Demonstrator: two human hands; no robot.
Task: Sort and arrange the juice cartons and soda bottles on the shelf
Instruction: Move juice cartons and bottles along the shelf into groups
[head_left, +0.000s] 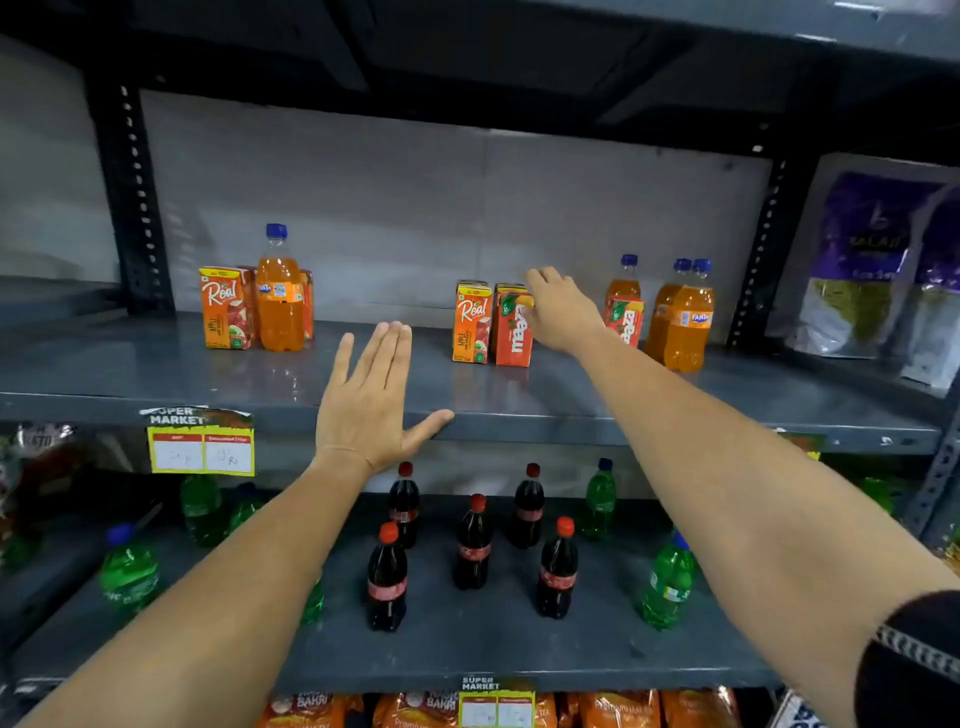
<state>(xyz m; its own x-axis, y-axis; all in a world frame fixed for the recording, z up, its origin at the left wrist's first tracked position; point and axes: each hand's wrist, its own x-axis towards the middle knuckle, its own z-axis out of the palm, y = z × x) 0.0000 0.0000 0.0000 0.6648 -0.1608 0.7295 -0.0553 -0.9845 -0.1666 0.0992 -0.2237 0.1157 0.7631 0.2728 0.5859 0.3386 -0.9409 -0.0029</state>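
Upper shelf (156, 374) runs across mid-frame and carries mixed stock in three loose clusters. Left of centre: Real apple carton (224, 307) beside a Fanta bottle (279, 291), more cartons partly hidden behind it. Centre: second Real apple carton (471, 322) touching a Maaza carton (513, 326). Right of centre: another Maaza carton (626, 321) in front of an orange soda bottle (623, 283), then two Fanta bottles (687, 317) close together.

Right hand (558, 312) reaches in over the shelf, between the centre Maaza carton and the right one, fingers loosely spread and pointing toward the back. It grips nothing; whether it touches the carton's top edge, cannot tell. Left hand (371, 400) is flat and wide open, fingers together, thumb out along the shelf's front lip, holding nothing, likely bracing.

Step, as judged: early sorting, cartons and bottles are mixed and no grouping is done. Right hand looks set to take a Maaza carton.

Next move calls for closing the fingers round one carton's sides, lifting it clear of its neighbour, and setting it with matching cartons. The right Maaza carton stands just in front of a bottle, so a careless pull could topple that.

Lower shelf (467, 654) has cola bottles (472, 545) and green soda bottles (667, 587), scattered, untouched.
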